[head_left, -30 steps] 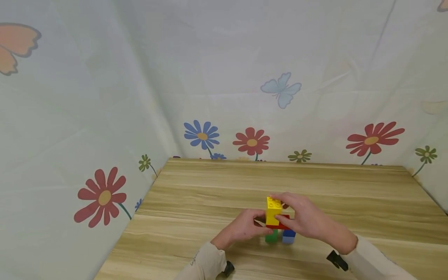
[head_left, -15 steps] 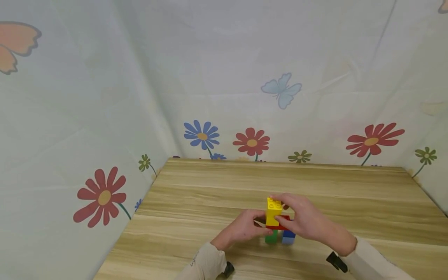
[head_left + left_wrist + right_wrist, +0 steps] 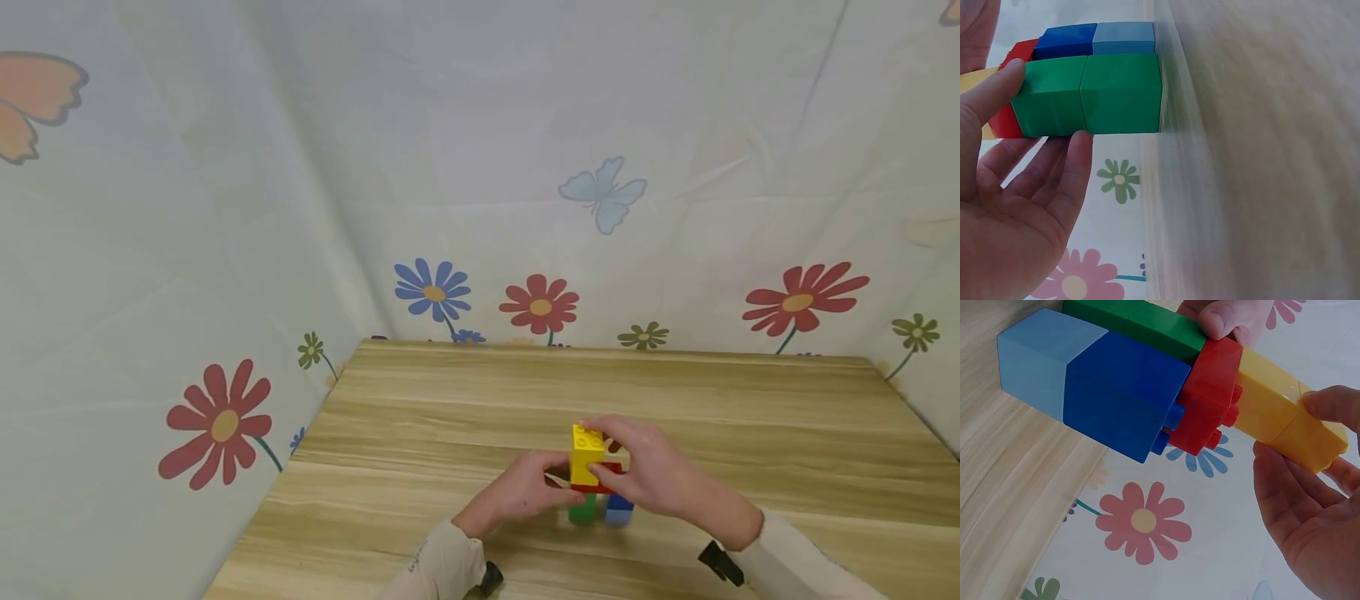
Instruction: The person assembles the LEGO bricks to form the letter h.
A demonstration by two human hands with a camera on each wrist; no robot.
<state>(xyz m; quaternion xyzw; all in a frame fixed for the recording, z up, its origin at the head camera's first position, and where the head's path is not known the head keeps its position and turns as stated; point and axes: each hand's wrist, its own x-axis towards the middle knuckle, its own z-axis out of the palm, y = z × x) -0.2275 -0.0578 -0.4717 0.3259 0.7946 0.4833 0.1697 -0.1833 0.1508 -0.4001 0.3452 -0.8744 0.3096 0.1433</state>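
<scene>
A toy brick structure stands on the wooden table. One leg is two stacked green bricks (image 3: 1121,94); the other is a dark blue brick (image 3: 1122,387) on a light blue brick (image 3: 1044,362). Across both tops lies a red brick (image 3: 1207,387), some of its studs bare. Two yellow bricks (image 3: 585,460) rise in a column above the green leg. My left hand (image 3: 525,485) pinches the upper green brick near its join with the red one, thumb on one side and fingers opposite. With thumb and fingers, my right hand (image 3: 656,468) grips the upper yellow brick.
The wooden table (image 3: 450,400) extends around the structure. Behind and to the left hangs a pale cloth (image 3: 480,125) printed with flowers and butterflies. Black straps (image 3: 722,563) are at both sleeves.
Both hands keep their hold, and the brick structure stays in the same place. Only a very slight shift of the head view shows.
</scene>
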